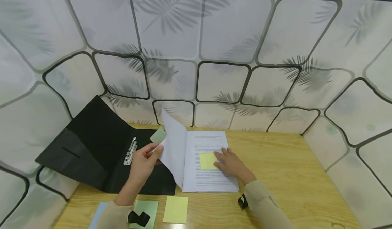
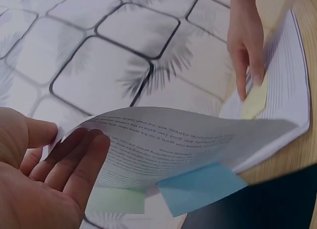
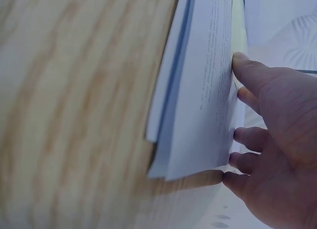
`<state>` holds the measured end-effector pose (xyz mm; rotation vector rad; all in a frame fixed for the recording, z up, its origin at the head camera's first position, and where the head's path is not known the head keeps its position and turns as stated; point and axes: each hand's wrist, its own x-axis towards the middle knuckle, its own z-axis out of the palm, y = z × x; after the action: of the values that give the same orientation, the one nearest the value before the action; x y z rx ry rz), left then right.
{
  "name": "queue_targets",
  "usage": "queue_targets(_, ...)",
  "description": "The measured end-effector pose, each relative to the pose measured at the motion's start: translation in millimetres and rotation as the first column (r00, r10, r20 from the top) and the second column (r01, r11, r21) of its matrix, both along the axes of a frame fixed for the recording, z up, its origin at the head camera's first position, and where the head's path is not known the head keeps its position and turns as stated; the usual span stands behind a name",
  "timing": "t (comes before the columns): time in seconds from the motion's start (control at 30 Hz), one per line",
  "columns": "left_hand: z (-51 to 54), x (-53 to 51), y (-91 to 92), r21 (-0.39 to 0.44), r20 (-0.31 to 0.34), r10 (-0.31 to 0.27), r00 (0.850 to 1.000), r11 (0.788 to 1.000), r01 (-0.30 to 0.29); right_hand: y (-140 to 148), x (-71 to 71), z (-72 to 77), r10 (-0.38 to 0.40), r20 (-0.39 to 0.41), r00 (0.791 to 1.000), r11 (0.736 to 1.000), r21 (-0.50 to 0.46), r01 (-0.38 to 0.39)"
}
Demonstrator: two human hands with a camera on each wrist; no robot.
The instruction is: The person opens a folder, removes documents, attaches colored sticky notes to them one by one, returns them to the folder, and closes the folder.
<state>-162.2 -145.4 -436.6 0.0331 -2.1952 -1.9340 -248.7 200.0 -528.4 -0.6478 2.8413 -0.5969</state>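
A stack of printed paper [image 1: 211, 181] lies on the table with its upper sheets lifted to the left. My left hand [image 1: 143, 162] pinches the outer edge of the lifted sheets [image 1: 174, 144] between thumb and fingers. A green sticky note [image 1: 158, 135] and, in the left wrist view, a blue sticky note [image 2: 200, 188] show at these sheets. My right hand [image 1: 231, 164] rests on the printed page, fingers spread. Its thumb touches a yellow sticky note [image 1: 207, 161] lying on the text; in the right wrist view the thumb is at the note's edge.
An open black folder [image 1: 98, 140] with a metal clip [image 1: 130, 152] lies at the left, partly under the lifted sheets. Along the front of the wooden table [image 1: 284, 167] are yellow [image 1: 175, 209], green [image 1: 147, 208] and blue [image 1: 98, 215] notes. A patterned fabric wall [image 1: 226, 82] stands behind.
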Motion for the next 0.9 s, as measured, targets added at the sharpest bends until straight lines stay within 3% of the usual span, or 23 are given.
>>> queue_targets(0.2,-3.5,-3.6,27.4,0.019,-0.092,-0.116,0.989,0.993,0.118,-2.4,-4.9,9.3,-0.009,-0.023,1.0,0.998,-0.062,0.008)
queue_targets(0.3,-4.8,-4.0,41.1,0.028,-0.1,-0.155,0.983,0.987,0.158,-6.7,-7.3,21.8,-0.045,-0.066,0.997,0.986,-0.16,0.034)
queue_targets(0.4,-6.9,-4.2,55.1,0.035,-0.083,-0.183,0.98,0.982,0.186,-14.4,-8.0,40.1,-0.091,-0.105,0.99,0.958,-0.28,0.058)
queue_targets(0.5,-11.2,-4.1,69.9,0.029,-0.067,-0.211,0.975,0.977,0.213,-22.8,-5.7,61.3,-0.163,-0.085,0.983,0.906,-0.407,0.115)
queue_targets(0.6,-16.6,-4.0,84.6,-0.025,-0.049,-0.224,0.973,0.975,0.223,-29.4,-3.2,78.8,-0.25,0.014,0.968,0.811,-0.543,0.217)
queue_targets(0.7,-21.1,-2.9,97.8,-0.088,-0.041,-0.24,0.97,0.968,0.236,-32.2,-2.6,88.3,-0.319,0.123,0.94,0.716,-0.618,0.324)
queue_targets(0.77,-23.3,-2.1,105.2,-0.112,-0.033,-0.262,0.965,0.96,0.257,-31.9,-2.6,90.7,-0.346,0.163,0.924,0.693,-0.62,0.368)
queue_targets(0.9,-27.3,-1.6,117.1,-0.133,-0.031,-0.311,0.95,0.943,0.305,-28.0,-2.3,90.1,-0.372,0.18,0.911,0.695,-0.596,0.402)
